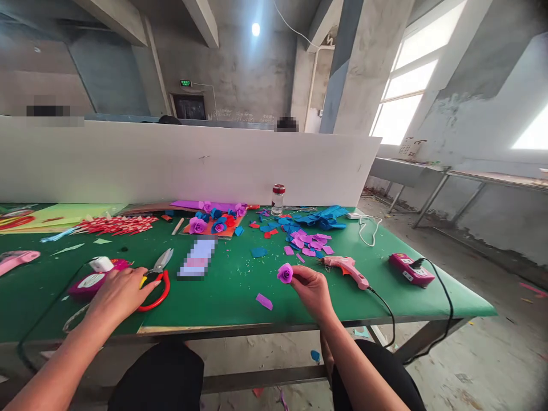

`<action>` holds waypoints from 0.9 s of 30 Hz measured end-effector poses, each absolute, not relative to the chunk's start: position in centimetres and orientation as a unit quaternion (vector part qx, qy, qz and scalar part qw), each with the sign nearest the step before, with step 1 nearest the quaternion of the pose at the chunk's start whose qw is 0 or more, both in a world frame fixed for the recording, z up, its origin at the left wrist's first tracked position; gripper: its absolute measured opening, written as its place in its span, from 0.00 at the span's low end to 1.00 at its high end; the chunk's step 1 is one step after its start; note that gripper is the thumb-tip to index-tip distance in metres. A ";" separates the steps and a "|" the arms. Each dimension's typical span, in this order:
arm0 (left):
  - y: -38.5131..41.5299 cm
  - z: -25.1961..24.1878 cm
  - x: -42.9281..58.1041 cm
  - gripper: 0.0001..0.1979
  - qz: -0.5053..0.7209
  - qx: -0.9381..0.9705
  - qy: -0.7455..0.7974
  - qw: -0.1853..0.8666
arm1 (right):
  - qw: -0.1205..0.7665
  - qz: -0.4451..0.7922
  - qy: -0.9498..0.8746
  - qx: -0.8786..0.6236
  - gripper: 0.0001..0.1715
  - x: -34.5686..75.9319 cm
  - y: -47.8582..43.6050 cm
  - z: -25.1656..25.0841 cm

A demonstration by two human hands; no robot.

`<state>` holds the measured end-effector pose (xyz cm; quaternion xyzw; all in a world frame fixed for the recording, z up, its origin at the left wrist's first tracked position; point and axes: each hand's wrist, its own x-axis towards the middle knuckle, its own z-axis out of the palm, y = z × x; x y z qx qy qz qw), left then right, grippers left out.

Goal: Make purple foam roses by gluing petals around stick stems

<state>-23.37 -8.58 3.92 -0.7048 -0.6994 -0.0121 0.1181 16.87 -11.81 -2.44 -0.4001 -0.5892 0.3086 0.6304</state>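
Note:
A small purple paper rose (285, 273) is pinched between the thumb and fingers of my right hand (312, 290), just above the green table. My left hand (122, 292) lies over one handle of the scissors (159, 277), its thumb and fingers around that handle. The red loop and the blades, pointing away from me, stay visible; the other loop is hidden under the hand. Right of my right hand, a pink hot glue gun (349, 269) lies on its side. A loose purple paper strip (264, 301) is in front of the rose.
Finished paper roses (197, 225) sit at the back. Purple petals (310, 242), blue paper (323, 217) and a glass jar (278, 200) stand right of them. Magenta power boxes (411, 269) with cords flank the work area. A white partition (188, 165) closes off the far side.

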 end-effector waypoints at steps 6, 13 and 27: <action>-8.1 3.7 -21.8 0.24 0.082 -0.634 -0.750 0.171 | 0.649 0.319 -0.548 -0.421 0.07 17.2 -10.8 -3.0; -7.5 3.8 -20.3 0.20 0.135 -0.634 -0.759 0.066 | 0.639 0.340 -0.535 -0.436 0.10 17.3 -10.4 -3.2; -8.0 4.5 -21.0 0.12 0.094 -0.662 -0.743 0.034 | 0.650 0.367 -0.518 -0.418 0.10 17.1 -10.8 -2.8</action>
